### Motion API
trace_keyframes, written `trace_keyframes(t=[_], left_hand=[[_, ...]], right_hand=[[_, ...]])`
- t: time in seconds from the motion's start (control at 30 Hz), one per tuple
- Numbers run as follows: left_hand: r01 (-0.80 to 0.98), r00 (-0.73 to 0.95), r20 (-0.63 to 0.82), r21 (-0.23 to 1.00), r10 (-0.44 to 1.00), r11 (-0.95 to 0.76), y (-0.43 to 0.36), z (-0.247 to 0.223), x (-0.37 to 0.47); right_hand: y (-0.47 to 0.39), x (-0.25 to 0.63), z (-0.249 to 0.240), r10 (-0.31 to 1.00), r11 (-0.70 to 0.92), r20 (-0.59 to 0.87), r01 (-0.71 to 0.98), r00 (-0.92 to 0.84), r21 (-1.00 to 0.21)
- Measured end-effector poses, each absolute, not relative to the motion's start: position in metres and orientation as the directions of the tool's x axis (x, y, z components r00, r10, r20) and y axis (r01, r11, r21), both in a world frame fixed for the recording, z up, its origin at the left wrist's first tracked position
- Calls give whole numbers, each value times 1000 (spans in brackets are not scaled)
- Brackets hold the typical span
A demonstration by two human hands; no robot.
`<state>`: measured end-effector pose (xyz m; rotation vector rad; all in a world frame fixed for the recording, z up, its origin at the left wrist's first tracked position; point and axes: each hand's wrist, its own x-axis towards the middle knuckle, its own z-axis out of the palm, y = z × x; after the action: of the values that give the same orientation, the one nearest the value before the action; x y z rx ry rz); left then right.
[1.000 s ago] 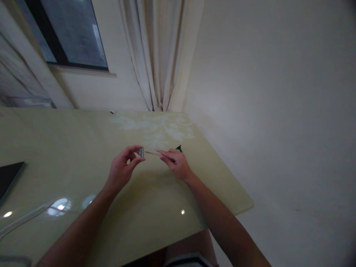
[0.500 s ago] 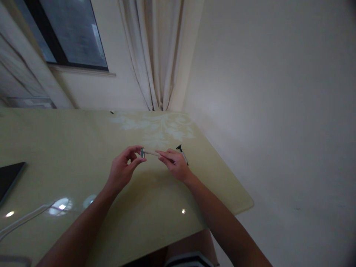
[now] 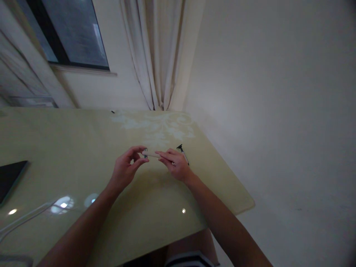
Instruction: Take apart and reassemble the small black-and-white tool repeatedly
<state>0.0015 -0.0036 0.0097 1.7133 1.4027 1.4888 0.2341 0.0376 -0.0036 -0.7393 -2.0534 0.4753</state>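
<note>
My left hand (image 3: 127,165) pinches a small rectangular piece (image 3: 145,153) by its ends, between thumb and fingertips. It looks like a razor head, silvery and dark, though it is too small to be sure. In my right hand (image 3: 175,163) is a slim pale stick (image 3: 152,154), brush-like in shape, held nearly level. Its left tip overlaps the small piece; whether bristles are there cannot be made out. Just beyond my right hand a razor (image 3: 182,150) with a black T-shaped top lies on the table, its handle partly hidden by that hand.
The glossy pale yellow-green table (image 3: 222,185) meets a white wall along its right side. A dark flat object (image 3: 12,178) lies at the left, with a white cable (image 3: 26,218) nearer me. A tiny black item (image 3: 112,111) is near the back edge, before the curtain (image 3: 158,55).
The stick's tip has moved left across the small piece, which has shifted slightly right with my left hand. The piece's green side shows less now. My right hand has barely moved.
</note>
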Motion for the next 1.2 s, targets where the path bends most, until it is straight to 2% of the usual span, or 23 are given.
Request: trace_keyframes(t=[0.17,0.3,0.43,0.57,0.7,0.87,1.0,1.2], left_hand=[[381,-111,427,852,897,-359,-3,8,3],[375,-107,426,854,898,-360,-2,5,1],[373,-104,437,850,893,-372,-1,4,1],[359,-109,434,856,894,-372,-1,4,1],[363,-118,434,856,893,-367,-1,3,0],[349,-110,433,860,895,-373,0,2,-2],[359,-138,448,854,884,-377,-1,4,-1],[356,-120,444,854,888,-380,-3,8,4]], right_hand=[[40,236,-4,700,713,608,341,-373,-612],[41,236,-4,673,736,604,306,-426,-604],[43,237,-5,694,720,609,332,-385,-610],[43,237,-5,661,745,611,276,-436,-608],[43,238,-5,678,733,611,314,-409,-603],[42,239,-6,656,744,584,282,-478,-606],[43,240,-6,686,725,592,328,-422,-606],[41,238,-6,653,749,600,280,-462,-600]])
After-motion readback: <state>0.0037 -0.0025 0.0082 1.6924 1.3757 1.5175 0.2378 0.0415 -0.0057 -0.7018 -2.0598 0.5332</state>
